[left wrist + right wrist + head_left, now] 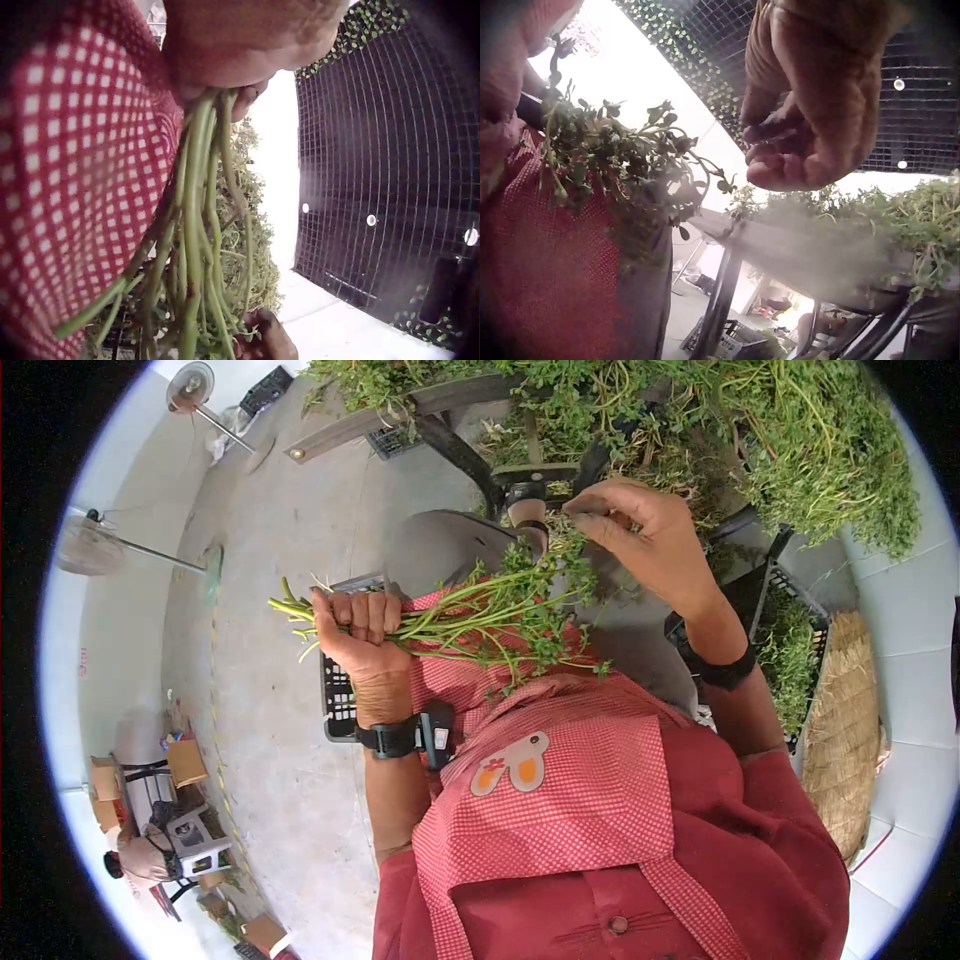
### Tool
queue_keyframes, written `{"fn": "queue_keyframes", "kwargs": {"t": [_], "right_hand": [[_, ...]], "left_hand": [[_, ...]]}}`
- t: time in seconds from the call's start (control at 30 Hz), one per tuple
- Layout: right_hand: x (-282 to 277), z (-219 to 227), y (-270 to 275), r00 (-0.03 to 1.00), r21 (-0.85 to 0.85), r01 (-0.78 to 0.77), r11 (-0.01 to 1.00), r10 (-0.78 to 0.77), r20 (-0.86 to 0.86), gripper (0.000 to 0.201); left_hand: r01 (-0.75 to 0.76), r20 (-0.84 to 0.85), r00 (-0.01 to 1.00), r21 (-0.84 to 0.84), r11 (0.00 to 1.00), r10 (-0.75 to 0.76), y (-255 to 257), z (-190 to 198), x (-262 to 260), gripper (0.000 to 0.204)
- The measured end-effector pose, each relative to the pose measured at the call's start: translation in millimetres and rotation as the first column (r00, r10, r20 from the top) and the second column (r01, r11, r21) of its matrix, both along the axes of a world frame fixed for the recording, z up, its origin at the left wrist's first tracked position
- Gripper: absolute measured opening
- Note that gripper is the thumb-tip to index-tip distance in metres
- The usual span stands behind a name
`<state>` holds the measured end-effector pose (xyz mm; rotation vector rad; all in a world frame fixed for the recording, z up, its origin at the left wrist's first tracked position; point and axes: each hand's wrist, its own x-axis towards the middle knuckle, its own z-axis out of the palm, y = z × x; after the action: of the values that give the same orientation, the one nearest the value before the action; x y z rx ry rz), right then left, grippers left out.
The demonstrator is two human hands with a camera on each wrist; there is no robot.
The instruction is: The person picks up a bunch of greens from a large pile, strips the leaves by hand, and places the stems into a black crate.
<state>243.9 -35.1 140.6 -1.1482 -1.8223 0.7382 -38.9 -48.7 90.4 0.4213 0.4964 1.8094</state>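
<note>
Across the apron, the left hand (365, 635) grips a bunch of green leafy stems (480, 618), its cut ends to the left and leaves to the right. In the left wrist view the stems (196, 225) run down from the left hand (251, 45). Beyond the leaf end, near the table edge, the right hand (650, 545) is raised with fingers bent and thumb close to the fingertips. The right wrist view has the right hand (817, 112) curled, nothing visible in its grasp, apart from the leaves (630, 154).
Leafy greens (820, 450) heap on the table and hang over its edge (400, 415). A black crate of greens (790, 660) and a woven mat (840, 730) lie right. Another crate (340, 705) stands below the left hand. Fans (190, 388) and a seated person (148, 857) are at left.
</note>
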Motion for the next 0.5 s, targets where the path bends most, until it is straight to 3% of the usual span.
{"fn": "queue_keyframes", "kwargs": {"t": [0.07,0.17,0.3,0.37,0.4,0.47,0.5], "right_hand": [[5,-7,2,0.998,0.138,-0.042,0.990,0.049,-0.048,0.019],[5,-5,-3,0.999,0.085,-0.030,0.996,0.029,0.016,0.018],[-17,2,-28,0.996,0.029,-0.071,0.997,0.072,-0.044,0.016],[-32,4,-35,0.954,0.022,-0.269,0.963,0.263,0.142,0.019],[-37,-2,-36,0.954,0.026,-0.270,0.963,0.263,0.142,0.019],[-48,-20,-37,0.841,-0.048,-0.305,0.951,0.293,0.455,0.027],[-51,-22,-39,0.817,-0.147,-0.256,0.955,0.296,0.496,0.030]], "left_hand": [[-0.012,0.006,1.000,-0.006,1.000,0.012,0,0,2,0.047],[-0.012,-0.029,1.000,0.000,1.000,0.012,-1,0,1,0.046],[-0.015,-0.066,0.998,-0.002,1.000,0.014,-1,-1,1,0.046],[-0.026,-0.076,0.997,-0.016,1.000,0.025,-2,-1,3,0.046],[-0.037,-0.083,0.996,-0.027,0.999,0.035,-1,0,4,0.046],[-0.048,-0.066,0.997,-0.041,0.998,0.045,-1,1,5,0.045],[-0.054,-0.084,0.995,-0.036,0.998,0.050,-2,2,5,0.046]]}}
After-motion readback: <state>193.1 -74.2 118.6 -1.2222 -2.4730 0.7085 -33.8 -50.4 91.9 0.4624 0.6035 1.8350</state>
